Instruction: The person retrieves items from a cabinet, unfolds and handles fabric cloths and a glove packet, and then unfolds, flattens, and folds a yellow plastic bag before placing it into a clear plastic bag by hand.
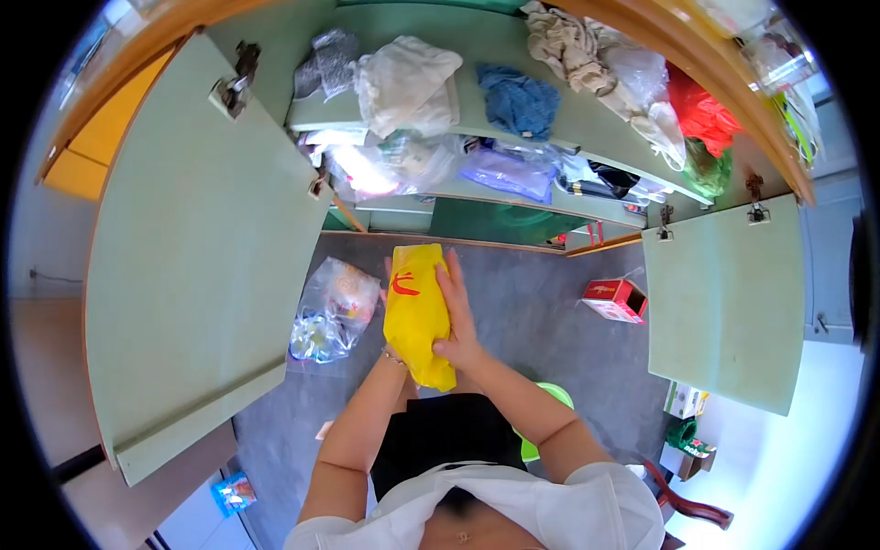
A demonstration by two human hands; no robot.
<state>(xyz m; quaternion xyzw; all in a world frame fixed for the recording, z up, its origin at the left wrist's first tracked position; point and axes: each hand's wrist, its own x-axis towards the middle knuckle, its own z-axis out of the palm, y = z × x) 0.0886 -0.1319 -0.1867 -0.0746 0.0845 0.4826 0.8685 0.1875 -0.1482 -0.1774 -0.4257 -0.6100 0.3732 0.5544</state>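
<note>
A yellow plastic bag with a red mark is bundled into a long shape in front of my body. My right hand presses along its right side, thumb on the near face and fingers stretched upward. My left hand grips the bag from the left and behind, and the bag hides most of it. On the floor to the left lies a clear plastic bag with mixed contents. Ahead, the cabinet shelf bears a white cloth bundle and a crumpled blue cloth.
Two green cabinet doors stand open, the left door and the right door. A red box sits on the floor by the right door. Purple plastic packaging lies on the lower shelf. Behind my right arm is a green basin.
</note>
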